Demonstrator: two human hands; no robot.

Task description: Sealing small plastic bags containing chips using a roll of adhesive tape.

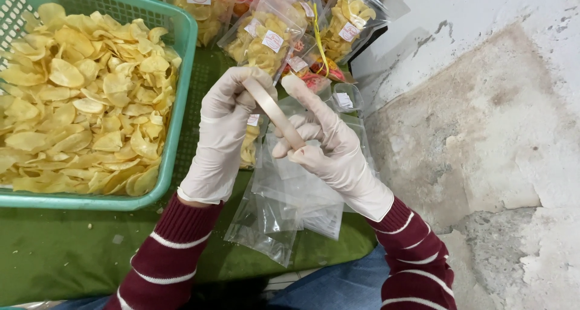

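Item one, at far left: a green plastic basket (181,56) is sitting on a green cloth (60,255), heaped with pale yellow chips (84,99).

Item two, centre: our left hand (220,135), in a whitish glove, is curling its fingers around the upper end of a beige roll of tape (275,114), which we are seeing edge-on as a narrow slanted band held above the bags, between both hands.

Item three: our right hand (329,147), gloved alike, is pinching the lower end of the same roll between thumb and fingers, the forefinger pointing upward.

Item four, beneath the hands: empty clear plastic bags (284,207) are lying stacked on the cloth. Beyond them, filled bags of chips (266,35) with small white labels are leaning together.

Item five, at right: a rough, stained concrete floor (483,117) is running alongside the cloth. Maroon sleeves with white stripes are covering both forearms.
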